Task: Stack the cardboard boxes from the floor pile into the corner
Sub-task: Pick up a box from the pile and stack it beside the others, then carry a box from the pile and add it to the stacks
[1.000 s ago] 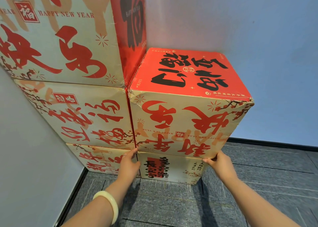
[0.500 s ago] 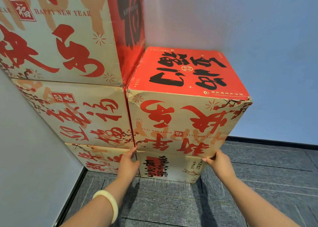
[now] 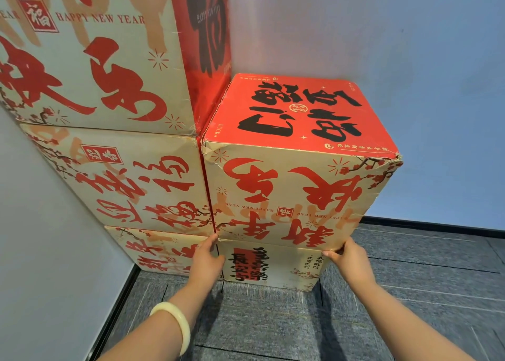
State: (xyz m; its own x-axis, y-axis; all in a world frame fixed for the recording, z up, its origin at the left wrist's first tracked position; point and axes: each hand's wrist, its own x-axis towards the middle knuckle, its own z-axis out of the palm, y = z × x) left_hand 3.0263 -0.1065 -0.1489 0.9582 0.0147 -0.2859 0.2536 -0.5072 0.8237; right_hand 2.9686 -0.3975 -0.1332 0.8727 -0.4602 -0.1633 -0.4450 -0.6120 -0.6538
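A cream and red cardboard box (image 3: 292, 191) with a red top sits upside down on a lower box (image 3: 273, 267) in the right column of the corner stack. My left hand (image 3: 205, 259) touches its bottom left corner with the fingers reaching up along the seam. My right hand (image 3: 349, 262) holds its bottom right corner, fingertips curled at the edge. To the left stands a taller column: a big top box (image 3: 90, 60), a middle box (image 3: 131, 180) and a bottom box (image 3: 158, 251).
Pale walls meet behind the stack, one wall (image 3: 41, 265) close on the left. Grey carpet tiles (image 3: 410, 292) cover the floor, with a dark skirting (image 3: 437, 225) along the back wall. A pale bangle (image 3: 177, 322) is on my left wrist.
Both hands stay at the box's bottom corners. The view has shifted only slightly and the box sits in the same place.
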